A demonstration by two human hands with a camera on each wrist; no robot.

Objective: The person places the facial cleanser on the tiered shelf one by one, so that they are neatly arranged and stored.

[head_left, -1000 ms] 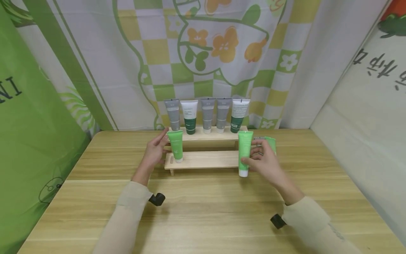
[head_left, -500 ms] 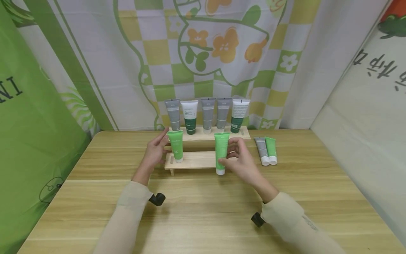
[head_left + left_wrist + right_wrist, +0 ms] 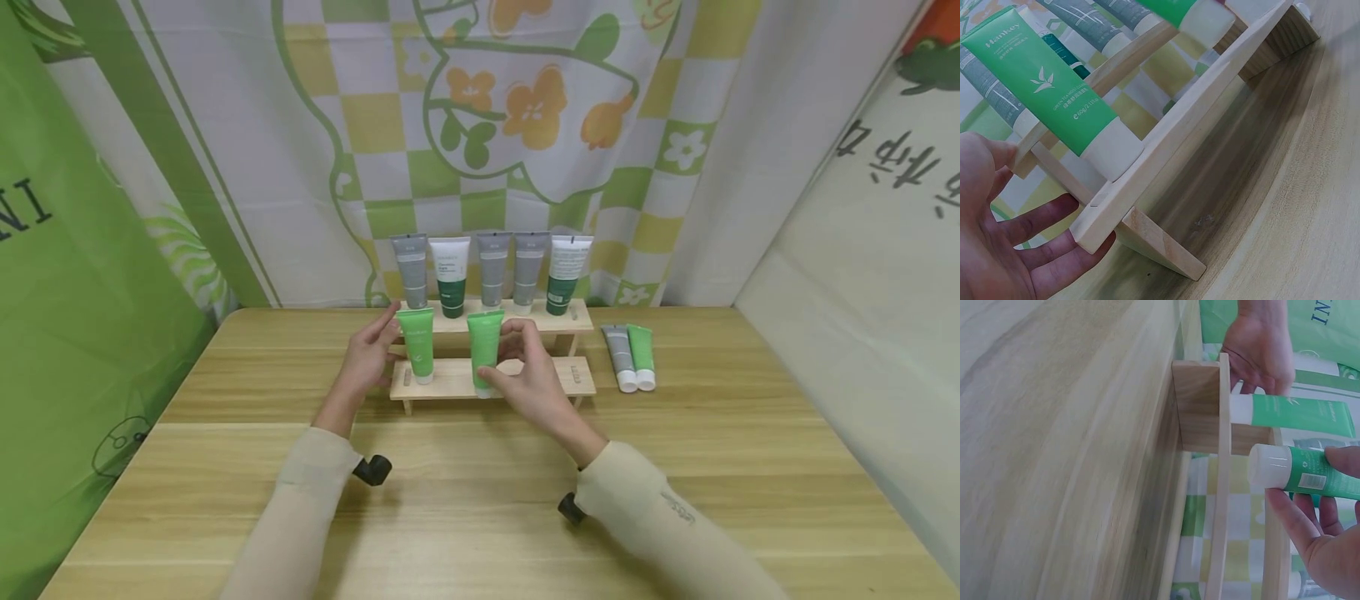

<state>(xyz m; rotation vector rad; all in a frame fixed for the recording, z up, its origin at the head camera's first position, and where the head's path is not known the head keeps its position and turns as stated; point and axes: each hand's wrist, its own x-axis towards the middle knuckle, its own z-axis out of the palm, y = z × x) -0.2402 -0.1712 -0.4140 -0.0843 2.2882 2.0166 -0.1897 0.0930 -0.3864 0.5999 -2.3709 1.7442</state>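
My right hand (image 3: 531, 381) pinches an upright green squeeze tube (image 3: 484, 342) with a white cap at its bottom, thumb on the near side. In the right wrist view, that tube's white cap (image 3: 1269, 466) is just off the lower board. My left hand (image 3: 367, 358) rests against the left end of the two-step wooden display stand (image 3: 450, 382). In the left wrist view, its extended fingers (image 3: 1054, 215) touch the ends of the boards. Close by, another green tube (image 3: 1047, 81) stands cap-down on the lower step.
Along the upper step stand several grey tubes (image 3: 492, 271) and white-and-green tubes (image 3: 567, 275). To the right of the stand, a grey tube (image 3: 619, 357) and a green tube (image 3: 641, 357) lie side by side on the wooden table (image 3: 480, 500). A patterned curtain (image 3: 375, 125) hangs behind.
My right hand has carried the green tube leftward from the stand's right end to the middle of the lower step, uncovering the two lying tubes. The left hand has stayed in place.
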